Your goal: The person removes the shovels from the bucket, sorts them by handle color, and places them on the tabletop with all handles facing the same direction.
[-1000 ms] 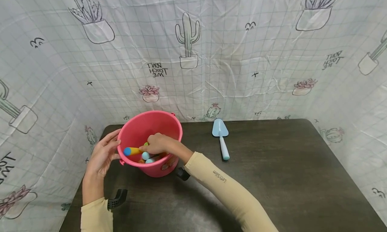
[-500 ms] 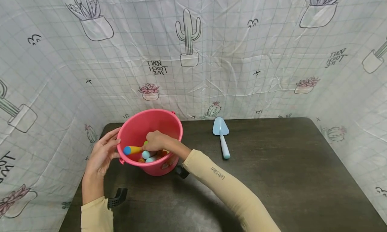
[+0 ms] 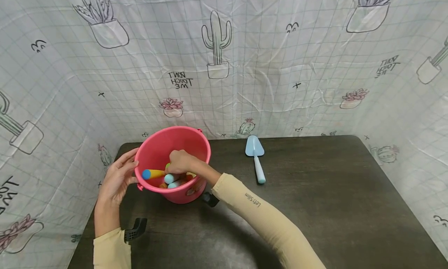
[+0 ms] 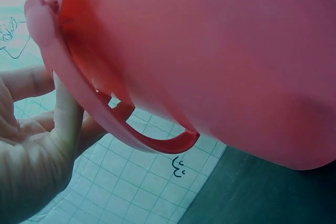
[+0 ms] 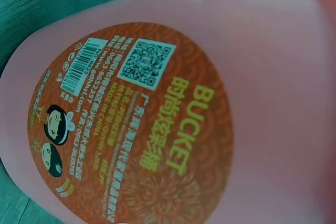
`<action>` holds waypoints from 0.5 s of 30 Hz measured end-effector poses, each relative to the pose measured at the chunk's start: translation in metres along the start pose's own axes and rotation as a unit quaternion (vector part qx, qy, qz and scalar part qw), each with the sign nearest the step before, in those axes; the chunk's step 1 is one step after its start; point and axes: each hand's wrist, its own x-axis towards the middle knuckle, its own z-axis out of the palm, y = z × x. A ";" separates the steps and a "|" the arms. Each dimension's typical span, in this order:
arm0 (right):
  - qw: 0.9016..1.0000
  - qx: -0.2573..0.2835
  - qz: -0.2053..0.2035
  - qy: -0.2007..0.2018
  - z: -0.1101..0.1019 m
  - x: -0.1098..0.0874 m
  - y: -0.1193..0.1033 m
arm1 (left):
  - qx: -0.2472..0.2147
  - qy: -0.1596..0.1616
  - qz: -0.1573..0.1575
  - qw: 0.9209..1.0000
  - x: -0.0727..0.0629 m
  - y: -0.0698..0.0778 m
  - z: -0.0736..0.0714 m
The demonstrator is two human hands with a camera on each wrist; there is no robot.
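Note:
A pink bucket (image 3: 182,197) stands tilted toward the viewer at the table's back left. My left hand (image 3: 117,179) grips its left rim; in the left wrist view, fingers (image 4: 65,108) pass behind the bucket's hanging handle (image 4: 100,108). My right hand (image 3: 182,162) reaches inside over the near rim, knuckles up, its fingertips hidden. Right at those fingers lies a yellow handle with a blue end (image 3: 153,174), beside a bit of green. Light-blue rounded ends (image 3: 169,178) and orange bits show below the hand. I cannot tell whether it holds anything.
A light-blue trowel (image 3: 257,160) lies on the dark table (image 3: 332,195), right of the bucket. A printed cloth (image 3: 262,66) hangs behind and at both sides. The right wrist view is filled by the bucket's orange label (image 5: 136,129).
My right hand shifts very slightly inside the bucket, with a little more of the orange and light-blue things showing under it. The left hand stays on the rim.

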 end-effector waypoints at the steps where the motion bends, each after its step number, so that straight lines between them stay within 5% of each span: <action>1: 1.000 0.016 0.005 -0.002 -0.005 -0.008 -0.006 | -0.002 0.000 0.000 1.000 0.000 0.000 0.000; 7: 0.996 0.088 0.026 0.007 -0.022 -0.035 -0.019 | -0.010 -0.003 -0.002 1.000 0.003 0.002 0.001; 15: 0.984 0.176 -0.005 -0.001 -0.035 -0.041 -0.013 | -0.001 -0.002 -0.008 1.000 0.007 0.005 -0.001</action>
